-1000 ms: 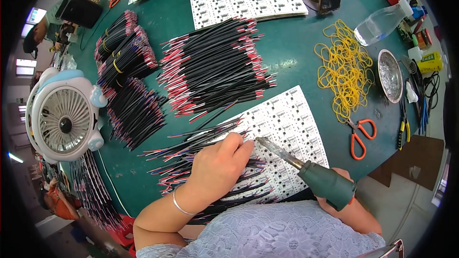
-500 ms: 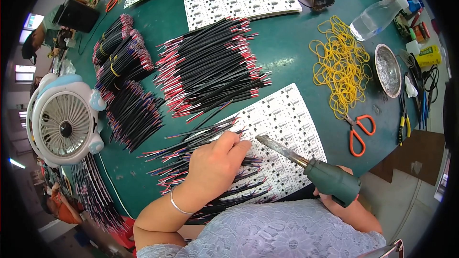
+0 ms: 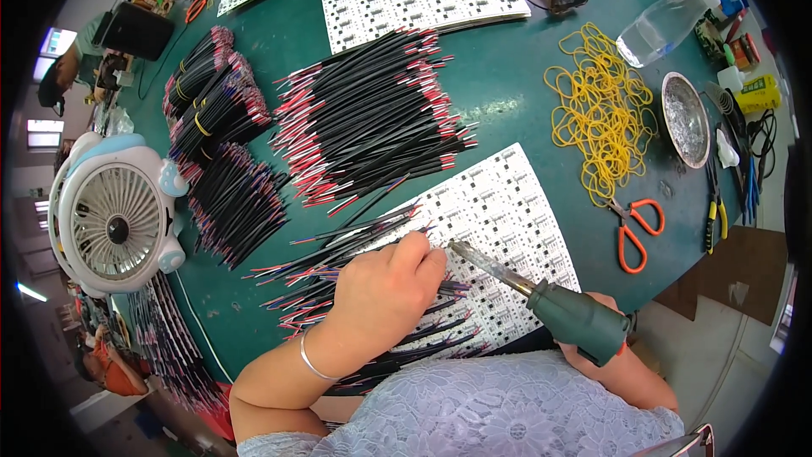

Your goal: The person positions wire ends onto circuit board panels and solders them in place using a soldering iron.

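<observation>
A white circuit board sheet (image 3: 526, 203) with rows of small dark parts lies tilted in front of me. Across its left side rest several thin black cables (image 3: 338, 247) with red, white and blue ends. My left hand (image 3: 391, 279) is closed in a pinch above these cables and the board; what its fingers hold is hidden. In my right hand (image 3: 596, 334) is a soldering iron (image 3: 579, 317) with a thick green body, the fingers wrapped round it and partly hidden behind it. Its metal tip points left, close to my left fingertips, over the board.
Beyond the board lies a large pile of black cables (image 3: 372, 118), with tied bundles (image 3: 216, 101) beside it. A fan (image 3: 114, 224) stands left. To the right are yellow rubber bands (image 3: 600, 110), orange-handled scissors (image 3: 634, 233), a metal bowl (image 3: 685, 118) and a bottle (image 3: 664, 25).
The soldering iron has shifted slightly left, its tip nearer my left fingertips. My left hand stays pinched in nearly the same place.
</observation>
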A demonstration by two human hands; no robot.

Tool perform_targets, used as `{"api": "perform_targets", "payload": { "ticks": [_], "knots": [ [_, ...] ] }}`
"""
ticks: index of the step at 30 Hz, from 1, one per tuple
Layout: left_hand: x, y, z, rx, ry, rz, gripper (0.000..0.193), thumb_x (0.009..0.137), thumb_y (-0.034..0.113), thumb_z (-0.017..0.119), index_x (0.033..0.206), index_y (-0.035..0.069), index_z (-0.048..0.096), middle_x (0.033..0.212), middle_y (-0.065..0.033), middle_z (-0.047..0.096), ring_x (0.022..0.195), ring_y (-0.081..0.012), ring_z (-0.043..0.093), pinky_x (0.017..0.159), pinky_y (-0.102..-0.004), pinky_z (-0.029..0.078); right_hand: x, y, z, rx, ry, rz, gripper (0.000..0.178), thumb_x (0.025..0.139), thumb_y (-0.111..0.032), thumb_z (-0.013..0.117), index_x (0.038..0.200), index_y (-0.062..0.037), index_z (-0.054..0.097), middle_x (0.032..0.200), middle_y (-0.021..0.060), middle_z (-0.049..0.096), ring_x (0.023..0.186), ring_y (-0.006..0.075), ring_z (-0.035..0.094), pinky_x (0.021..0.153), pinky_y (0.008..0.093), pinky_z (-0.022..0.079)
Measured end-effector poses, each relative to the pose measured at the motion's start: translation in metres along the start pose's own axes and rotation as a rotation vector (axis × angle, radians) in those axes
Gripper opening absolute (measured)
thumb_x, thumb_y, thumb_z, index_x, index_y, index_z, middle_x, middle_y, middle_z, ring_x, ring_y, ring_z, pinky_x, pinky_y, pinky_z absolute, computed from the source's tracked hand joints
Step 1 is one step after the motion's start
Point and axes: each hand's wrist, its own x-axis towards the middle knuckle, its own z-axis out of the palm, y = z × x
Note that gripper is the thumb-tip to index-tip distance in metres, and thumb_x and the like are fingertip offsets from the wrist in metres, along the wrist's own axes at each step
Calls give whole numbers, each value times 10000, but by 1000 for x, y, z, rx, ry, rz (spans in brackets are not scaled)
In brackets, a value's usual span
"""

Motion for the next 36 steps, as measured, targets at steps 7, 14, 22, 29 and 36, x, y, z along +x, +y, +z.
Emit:
{"api": "perform_targets", "payload": {
  "ticks": [7,14,22,29,36],
  "knots": [
    [2,2,-4,-7,-48,-31,225,707,68,612,928,84,650,835,-39,523,575,-194,556,485,-300,457,5,3,6,51,87,-59,251,688,-49,632,938,-60,652,825,90,628,688,267,604,593,354,487],
    [2,3,-6,-35,-82,-54,202,721,64,605,918,76,647,835,-48,530,627,-215,581,522,-315,482,1,2,1,304,58,29,322,872,-305,602,1011,-15,619,823,86,650,677,190,620,597,327,465],
    [0,-5,-1,-127,108,21,222,711,52,629,933,67,637,830,-59,538,605,-208,574,504,-318,466,-20,13,15,738,182,207,338,893,-273,583,1065,17,557,865,100,627,632,156,623,584,287,499],
    [-14,22,-9,-261,132,-214,442,641,61,756,1022,75,532,844,-93,530,627,-261,573,502,-348,451,-23,9,15,852,325,208,482,894,-323,583,1194,44,497,936,121,621,600,157,608,562,272,475],
    [-18,15,6,-210,77,-132,507,597,42,721,1045,93,490,947,-99,514,753,-302,590,611,-370,499,-41,22,18,788,145,265,445,887,-261,595,1228,5,494,865,138,632,625,190,638,741,369,517]
  ]
}}
